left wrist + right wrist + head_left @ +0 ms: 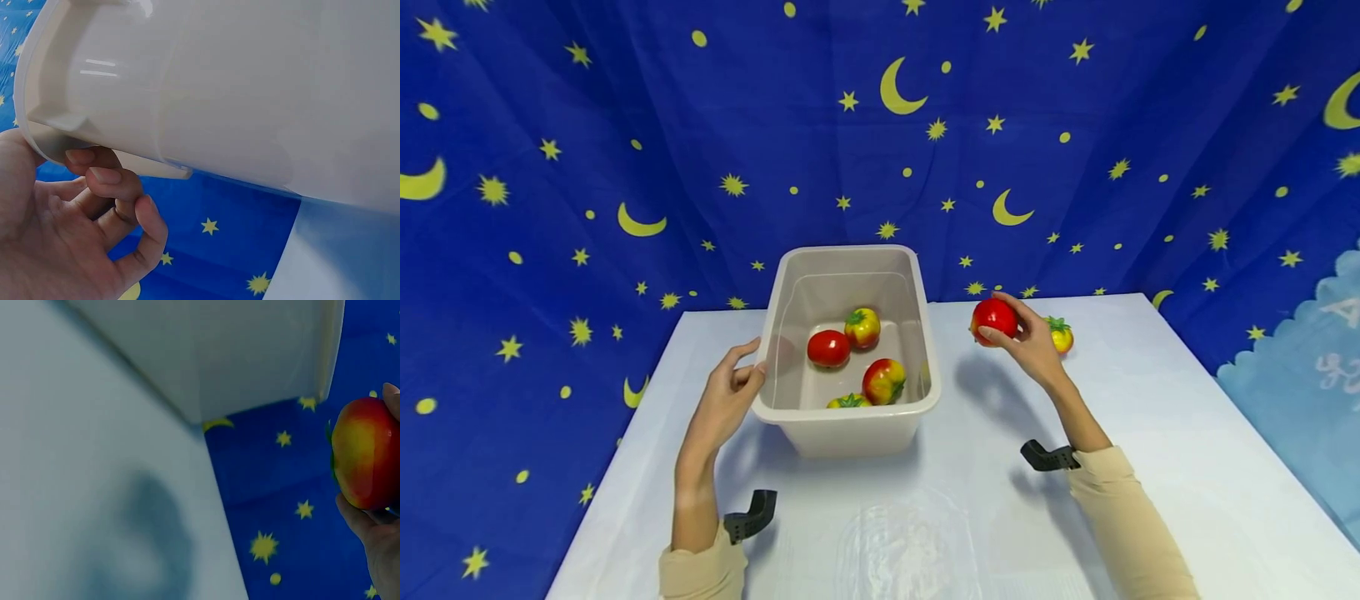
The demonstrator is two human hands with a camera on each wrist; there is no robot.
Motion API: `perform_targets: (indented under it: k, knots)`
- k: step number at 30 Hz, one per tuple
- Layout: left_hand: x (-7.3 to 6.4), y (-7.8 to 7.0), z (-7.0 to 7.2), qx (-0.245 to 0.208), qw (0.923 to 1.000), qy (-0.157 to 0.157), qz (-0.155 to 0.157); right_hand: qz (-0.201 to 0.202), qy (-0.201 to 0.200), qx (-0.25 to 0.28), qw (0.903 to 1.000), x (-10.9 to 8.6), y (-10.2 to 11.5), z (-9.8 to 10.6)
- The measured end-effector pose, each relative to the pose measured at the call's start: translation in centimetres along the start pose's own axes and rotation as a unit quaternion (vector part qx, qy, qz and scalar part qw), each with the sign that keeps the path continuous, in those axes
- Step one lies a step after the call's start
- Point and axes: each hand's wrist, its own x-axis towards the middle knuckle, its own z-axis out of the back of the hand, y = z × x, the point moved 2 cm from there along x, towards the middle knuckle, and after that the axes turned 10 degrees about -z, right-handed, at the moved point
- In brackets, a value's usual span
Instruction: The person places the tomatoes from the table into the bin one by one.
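Note:
A toy tomato [994,322], red with a yellow patch and a bit of green leaf, is held up above the table by my right hand [1034,348], thumb on one side and fingers on the other. The right wrist view shows the same tomato [365,453] at its right edge, part of it cut off. My left hand [721,402] is at the left rim of a light grey plastic bin [850,429]; the left wrist view shows its curled fingers [105,177] just under that rim. Inside lie a red tomato [828,348] and several red-and-yellow ones, one partly hidden by the front wall.
Another yellow-and-red tomato [1062,337] with green leaves sits on the white table [910,533], behind my right hand. A blue cloth [820,125] with yellow stars and moons hangs along the table's back edge. Black mounts [1049,457] are strapped to both wrists.

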Motion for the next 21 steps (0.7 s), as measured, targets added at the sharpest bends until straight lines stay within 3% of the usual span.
perform_targets:
  k: [15, 21]
  knots:
    - [0.2, 0.0, 0.0, -0.001, 1.0, 0.0, 0.0, 0.039, 0.026, 0.016, 0.9988, 0.8, 4.0, -2.3]
    - [0.2, 0.0, 0.0, -0.001, 1.0, -0.001, -0.004, 0.076, 0.038, 0.025, 0.996, 1.1, 5.5, -3.1]
